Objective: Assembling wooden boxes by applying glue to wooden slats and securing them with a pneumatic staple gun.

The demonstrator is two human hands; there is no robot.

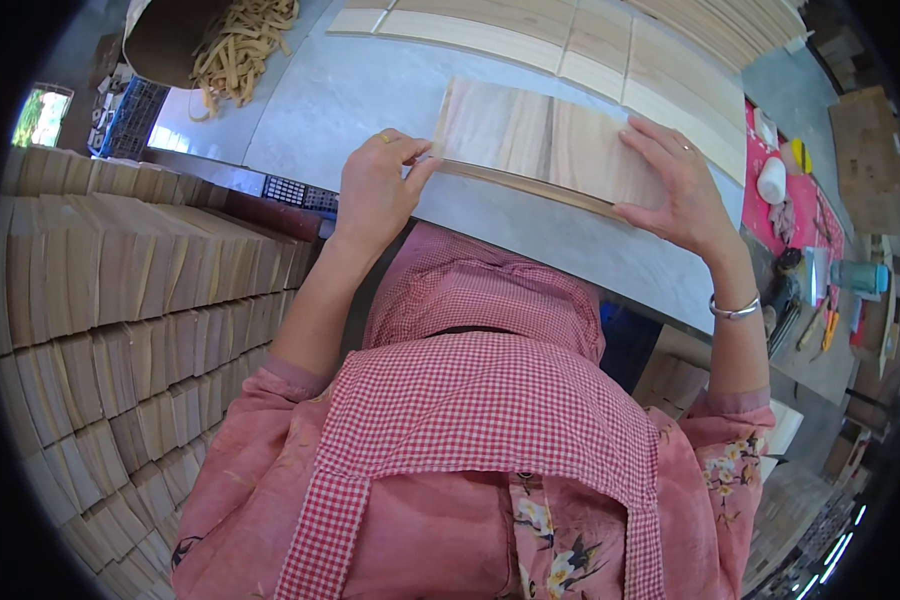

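In front of me on the grey tabletop [310,140] rests a short stack of thin wooden boards [530,135], with light and brown grain on the top one. My right hand [688,190] spans the right end of the stack, thumb at the near edge and fingers over the far side. At the near left corner, my left hand [382,190] has its thumb and fingertips pinched together against the end of the boards. Whether anything small sits between those fingertips is hidden.
Finished-looking board panels [500,30] lie along the far side. A container of tan rubber bands [240,50] stands at the far left. Tall stacks of wood pieces [120,260] rise on my left. A white bottle [772,182] and tools on pink cloth are at the right.
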